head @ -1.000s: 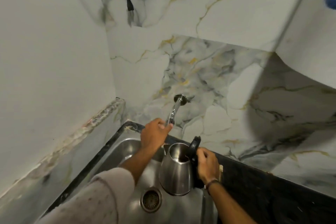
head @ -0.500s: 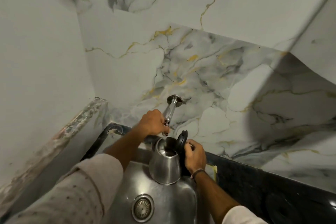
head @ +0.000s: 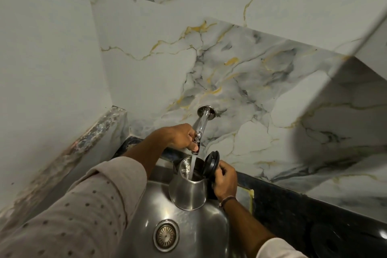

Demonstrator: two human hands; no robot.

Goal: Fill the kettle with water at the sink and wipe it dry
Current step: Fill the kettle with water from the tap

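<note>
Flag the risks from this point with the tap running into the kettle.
1. The stream falls near the kettle rim, close to the open lid; a small shift could splash water onto the outside, making more to wipe.
2. The left hand is on the tap while water runs; a late shutoff may overfill.
3. The right hand alone holds the kettle over the sink; added weight could tip it.
</note>
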